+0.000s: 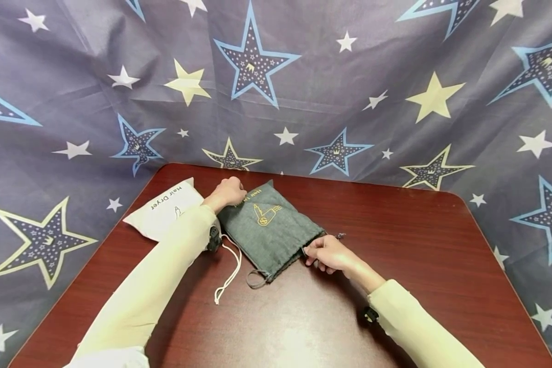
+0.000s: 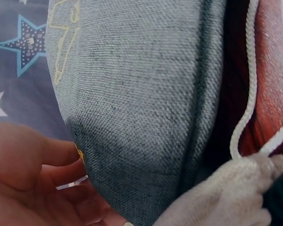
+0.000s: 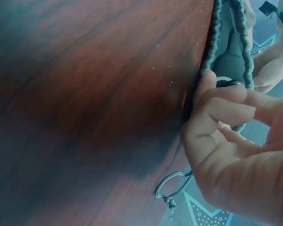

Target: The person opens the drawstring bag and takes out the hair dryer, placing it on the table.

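A dark grey drawstring bag (image 1: 276, 240) with a yellow hair dryer print lies on the table, its mouth towards the lower right. My left hand (image 1: 230, 192) grips the bag's closed end, over part of its lettering; in the left wrist view the thumb and fingers (image 2: 61, 153) meet its edge. At the mouth, my right hand (image 1: 327, 253) has curled fingers pinching a small dark object with a pale rim (image 3: 228, 83); its kind is unclear. The right wrist view shows a grey interior between the gathered edges. A cord loop (image 1: 256, 279) sticks out at the mouth's lower corner.
A white drawstring bag (image 1: 165, 208) printed "Hair Dryer" lies left of the grey one, partly under my left arm. Its white cord (image 1: 230, 278) trails across the reddish-brown table (image 1: 395, 245). A star-patterned curtain (image 1: 303, 102) hangs behind and beside the table.
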Tool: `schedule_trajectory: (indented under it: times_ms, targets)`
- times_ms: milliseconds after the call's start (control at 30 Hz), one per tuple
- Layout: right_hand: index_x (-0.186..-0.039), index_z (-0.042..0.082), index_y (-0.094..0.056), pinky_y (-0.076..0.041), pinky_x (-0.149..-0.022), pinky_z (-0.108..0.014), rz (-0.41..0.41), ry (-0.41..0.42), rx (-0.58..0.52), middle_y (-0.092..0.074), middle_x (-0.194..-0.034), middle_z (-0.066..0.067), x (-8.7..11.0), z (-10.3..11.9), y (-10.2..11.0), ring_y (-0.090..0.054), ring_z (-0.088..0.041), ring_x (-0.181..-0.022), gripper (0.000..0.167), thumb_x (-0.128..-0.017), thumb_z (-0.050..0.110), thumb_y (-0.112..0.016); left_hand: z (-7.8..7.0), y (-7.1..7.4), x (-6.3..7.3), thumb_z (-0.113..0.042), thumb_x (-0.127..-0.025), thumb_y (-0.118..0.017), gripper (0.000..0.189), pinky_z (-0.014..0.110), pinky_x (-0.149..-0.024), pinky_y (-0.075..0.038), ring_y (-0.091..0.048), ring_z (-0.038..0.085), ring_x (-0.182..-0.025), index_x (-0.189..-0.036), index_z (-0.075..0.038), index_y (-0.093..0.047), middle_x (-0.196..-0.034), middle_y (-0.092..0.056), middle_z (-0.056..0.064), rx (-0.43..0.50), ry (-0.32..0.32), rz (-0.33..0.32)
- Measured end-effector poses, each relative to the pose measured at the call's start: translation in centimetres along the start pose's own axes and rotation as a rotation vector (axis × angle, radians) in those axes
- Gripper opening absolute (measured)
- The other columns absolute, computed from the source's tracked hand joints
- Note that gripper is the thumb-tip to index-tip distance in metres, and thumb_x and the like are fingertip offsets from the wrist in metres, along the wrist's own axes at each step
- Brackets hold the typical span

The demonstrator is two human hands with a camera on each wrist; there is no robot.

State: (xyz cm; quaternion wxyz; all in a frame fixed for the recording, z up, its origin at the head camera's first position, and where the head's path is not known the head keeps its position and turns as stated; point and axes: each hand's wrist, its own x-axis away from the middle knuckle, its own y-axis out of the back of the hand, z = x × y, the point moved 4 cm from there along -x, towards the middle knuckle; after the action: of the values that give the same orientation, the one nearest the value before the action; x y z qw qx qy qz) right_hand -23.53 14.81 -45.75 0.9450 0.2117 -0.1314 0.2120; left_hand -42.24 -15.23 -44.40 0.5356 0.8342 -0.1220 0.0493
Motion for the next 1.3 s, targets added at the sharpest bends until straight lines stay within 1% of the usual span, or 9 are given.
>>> schedule_trajectory:
  times_ms: [33,67,133,267,367,567,833,1067,1300]
  targets:
    - [-0.098,-0.005,-0.072,-0.035,-0.048,-0.025,0.001,0.004,0.001,-0.073,-0.083,-0.011,-0.1,0.0,0.0,-0.048,-0.012,-0.053,0.026,-0.106,0.018,-0.062,-0.4,0.2,0.5,-0.018,-0.100,-0.057,0.026,0.045,-0.074,-0.049,-0.059,0.032,-0.081,-0.077,-0.011,-0.066,-0.089,-0.065,0.013,0.003,-0.015,0.009]
    - [-0.097,-0.005,-0.072,-0.035,-0.048,-0.025,0.001,0.007,0.001,-0.073,-0.082,-0.011,-0.1,0.0,0.0,-0.048,-0.012,-0.053,0.026,-0.106,0.017,-0.062,-0.3,0.0,0.2,-0.016,-0.100,-0.058,0.026,0.043,-0.073,-0.049,-0.060,0.031,-0.078,-0.076,-0.010,-0.065,-0.086,-0.066,0.012,0.007,-0.033,0.017]
    - [-0.095,-0.004,-0.072,-0.036,-0.047,-0.025,-0.003,0.010,0.004,-0.073,-0.082,-0.011,-0.2,0.1,-0.1,-0.048,-0.012,-0.053,0.025,-0.106,0.017,-0.062,0.9,-0.9,-1.5,-0.017,-0.098,-0.058,0.031,0.039,-0.067,-0.048,-0.057,0.027,-0.070,-0.068,-0.012,-0.062,-0.075,-0.063,0.007,-0.004,-0.052,0.016]
    - [-0.091,-0.003,-0.070,-0.036,-0.047,-0.024,-0.022,-0.002,0.012,-0.074,-0.083,-0.010,-0.1,0.3,-0.1,-0.048,-0.013,-0.053,0.025,-0.106,0.016,-0.063,4.7,-3.3,-6.4,-0.015,-0.089,-0.059,0.034,0.036,-0.053,-0.041,-0.050,0.021,-0.055,-0.056,-0.020,-0.056,-0.056,-0.052,-0.002,0.009,-0.101,0.009]
    - [-0.090,-0.003,-0.070,-0.035,-0.046,-0.024,-0.034,-0.006,0.014,-0.074,-0.083,-0.009,0.0,0.3,-0.2,-0.048,-0.013,-0.053,0.025,-0.105,0.016,-0.063,6.0,-4.1,-8.0,-0.014,-0.086,-0.059,0.032,0.037,-0.050,-0.040,-0.045,0.022,-0.051,-0.055,-0.019,-0.055,-0.053,-0.048,-0.001,0.039,-0.096,0.001]
    - [-0.090,-0.002,-0.070,-0.035,-0.047,-0.024,-0.034,0.015,0.018,-0.074,-0.082,-0.010,0.0,0.4,-0.2,-0.049,-0.013,-0.054,0.026,-0.107,0.015,-0.061,6.2,-4.0,-8.3,-0.015,-0.085,-0.057,0.026,0.038,-0.056,-0.048,-0.056,0.024,-0.056,-0.060,-0.017,-0.059,-0.062,-0.057,0.003,0.021,-0.039,-0.081]
    - [-0.090,-0.003,-0.070,-0.035,-0.045,-0.023,-0.036,0.010,0.035,-0.072,-0.079,-0.008,0.2,-0.1,0.0,-0.048,-0.012,-0.052,0.025,-0.106,0.014,-0.061,6.2,-4.0,-8.2,-0.018,-0.088,-0.060,0.024,0.041,-0.060,-0.050,-0.059,0.026,-0.061,-0.064,-0.017,-0.062,-0.068,-0.061,0.005,0.038,0.032,-0.066]
    - [-0.091,-0.002,-0.070,-0.035,-0.045,-0.023,-0.044,0.003,0.036,-0.071,-0.075,-0.006,0.8,-0.5,0.2,-0.049,-0.011,-0.051,0.022,-0.103,0.015,-0.064,6.3,-3.9,-8.0,-0.018,-0.093,-0.058,0.028,0.041,-0.060,-0.049,-0.058,0.026,-0.060,-0.065,-0.016,-0.063,-0.068,-0.062,0.006,0.041,0.029,-0.067]
    - [-0.096,-0.003,-0.072,-0.035,-0.045,-0.022,-0.040,0.008,0.040,-0.073,-0.079,-0.008,0.8,-0.3,0.2,-0.049,-0.010,-0.051,0.021,-0.104,0.013,-0.062,6.0,-4.1,-7.8,-0.020,-0.093,-0.056,0.032,0.040,-0.059,-0.047,-0.049,0.024,-0.055,-0.061,-0.018,-0.056,-0.057,-0.047,0.002,0.064,0.004,-0.086]
